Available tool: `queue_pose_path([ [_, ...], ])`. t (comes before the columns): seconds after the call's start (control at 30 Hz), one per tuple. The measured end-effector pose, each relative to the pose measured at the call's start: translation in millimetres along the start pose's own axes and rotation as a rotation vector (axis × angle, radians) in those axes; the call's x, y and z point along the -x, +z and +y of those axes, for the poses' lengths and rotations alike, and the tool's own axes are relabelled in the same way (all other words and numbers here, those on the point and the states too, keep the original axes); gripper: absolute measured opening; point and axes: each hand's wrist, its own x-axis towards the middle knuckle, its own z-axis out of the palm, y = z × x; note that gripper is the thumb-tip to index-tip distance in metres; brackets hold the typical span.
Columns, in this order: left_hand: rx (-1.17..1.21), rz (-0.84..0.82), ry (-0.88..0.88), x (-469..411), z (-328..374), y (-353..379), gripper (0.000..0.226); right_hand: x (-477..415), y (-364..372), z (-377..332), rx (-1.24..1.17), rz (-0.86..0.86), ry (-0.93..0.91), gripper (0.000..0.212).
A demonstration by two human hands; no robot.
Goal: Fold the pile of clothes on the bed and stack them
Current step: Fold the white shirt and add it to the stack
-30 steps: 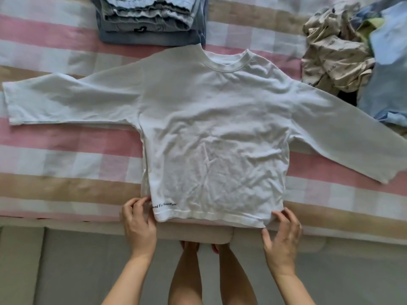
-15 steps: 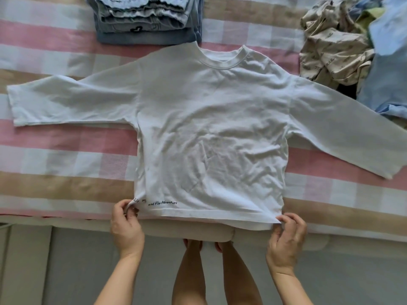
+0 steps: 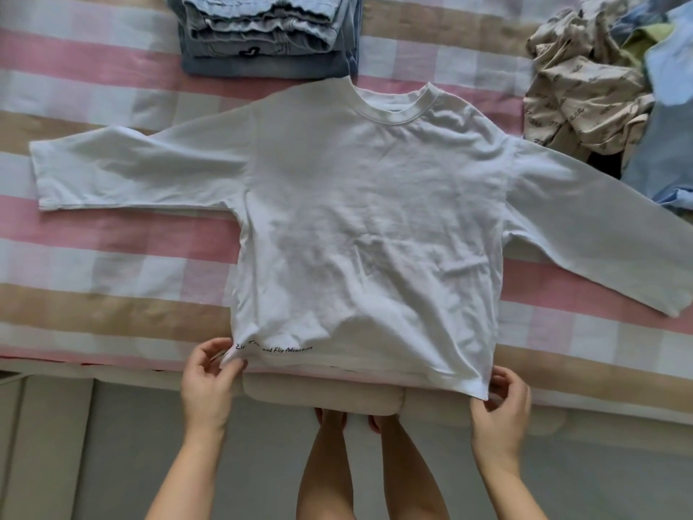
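Shirt (image 3: 367, 227) lies flat mid-bed (image 3: 93, 257), sleeves spread for folding. Left hand (image 3: 208, 384) pinches its hem corner at 7 o'clock, right hand (image 3: 500, 410) the corner at 5, probably to pull it smooth. Stack (image 3: 262, 35) at 11, pile (image 3: 592, 91) at 2

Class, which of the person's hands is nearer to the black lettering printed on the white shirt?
Left. The left hand pinches the white shirt beside its black lettering; the right hand grips the opposite hem corner.

Left hand (image 3: 208, 384) and right hand (image 3: 500, 410) each pinch the shirt (image 3: 367, 227) hem
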Motion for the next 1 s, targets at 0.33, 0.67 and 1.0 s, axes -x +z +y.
queue_pose_path([
  [0.33,0.284,0.061,-0.142,-0.1,8.2,-14.1,0.043,-1.0,-22.5,-9.1,-0.022,0.183,-0.066,0.021],
  [0.67,-0.011,0.069,-0.066,-16.1,20.6,1.6,0.007,-16.2,-26.2,-3.0,-0.449,-0.083,0.417,0.041],
  [1.0,-0.335,0.178,0.132,-27.2,40.0,21.2,0.007,-25.3,-5.5,-20.9,-0.282,0.096,0.478,0.024],
])
